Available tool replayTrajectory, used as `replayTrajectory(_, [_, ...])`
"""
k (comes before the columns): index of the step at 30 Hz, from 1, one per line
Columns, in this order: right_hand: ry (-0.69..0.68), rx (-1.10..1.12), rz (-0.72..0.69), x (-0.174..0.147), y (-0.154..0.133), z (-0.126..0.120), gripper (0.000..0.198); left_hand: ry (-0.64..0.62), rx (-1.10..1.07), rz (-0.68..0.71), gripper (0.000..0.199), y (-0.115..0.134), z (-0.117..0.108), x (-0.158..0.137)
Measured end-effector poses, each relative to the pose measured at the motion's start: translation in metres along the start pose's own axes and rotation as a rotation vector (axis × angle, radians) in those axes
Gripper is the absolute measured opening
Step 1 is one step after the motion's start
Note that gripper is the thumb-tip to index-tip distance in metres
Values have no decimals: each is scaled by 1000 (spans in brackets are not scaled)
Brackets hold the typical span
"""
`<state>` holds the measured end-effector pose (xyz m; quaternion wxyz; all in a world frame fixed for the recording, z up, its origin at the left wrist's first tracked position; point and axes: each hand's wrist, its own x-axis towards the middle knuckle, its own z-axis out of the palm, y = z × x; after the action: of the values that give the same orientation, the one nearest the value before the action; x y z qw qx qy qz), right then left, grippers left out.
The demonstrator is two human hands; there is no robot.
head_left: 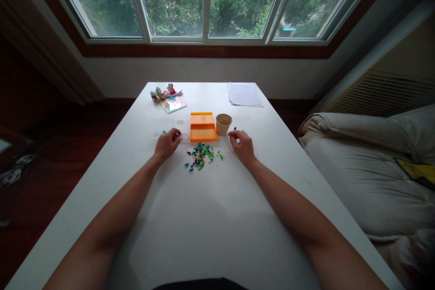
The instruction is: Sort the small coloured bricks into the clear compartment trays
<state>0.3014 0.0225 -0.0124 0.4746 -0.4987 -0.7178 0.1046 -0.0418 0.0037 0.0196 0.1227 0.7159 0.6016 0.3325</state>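
Observation:
My left hand [167, 143] is over the near edge of a clear plastic tray [180, 123], fingers curled into a pinch. A small bluish piece shows at its fingertips; whether they grip it I cannot tell. A green piece [164, 132] lies just beyond that hand. To the right of the paper cup [223, 125], my right hand [242, 146] has thumb and forefinger closed together, and what they hold is too small to make out. Close past its knuckles is a dark brown piece [235, 128]. Between the hands lies a loose pile of small coloured building bricks [200, 155].
An orange two-part tray [203, 133] stands beside the cup, behind the pile. Farther back on the white table [204, 217] are a built brick model [166, 94], a colourful booklet [174, 104] and paper sheets [244, 94]. A padded sofa [343, 181] is at the right.

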Motion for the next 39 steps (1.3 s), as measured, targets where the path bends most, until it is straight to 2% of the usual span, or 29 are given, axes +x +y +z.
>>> replayTrajectory(4, [-7,4,7,-1,2,1,17,35,-93,-88,25,-1,1,1])
replayTrajectory(8, [-15,6,17,-1,3,2,17,4,-115,-76,40,1,0,2])
replayTrajectory(11, [-24,4,26,-1,2,2,18,-69,-66,-15,30,7,-5,2])
replayTrajectory(13, [-31,3,32,-1,1,1,18,-206,-30,78,24,14,-11,1])
replayTrajectory(17, [-35,6,29,-1,1,1,18,-599,15,320,22,35,-20,-5])
replayTrajectory(20, [-32,4,27,-1,1,1,17,-743,82,392,25,47,-22,-11])
replayTrajectory(27, [-47,17,12,-1,1,2,18,-767,234,405,28,51,-14,-19])
replayTrajectory(35, [-61,20,24,-2,2,1,18,-847,112,355,12,39,-21,-14])
replayTrajectory(39, [-67,22,31,-2,3,3,19,-793,113,351,8,33,-19,-11])
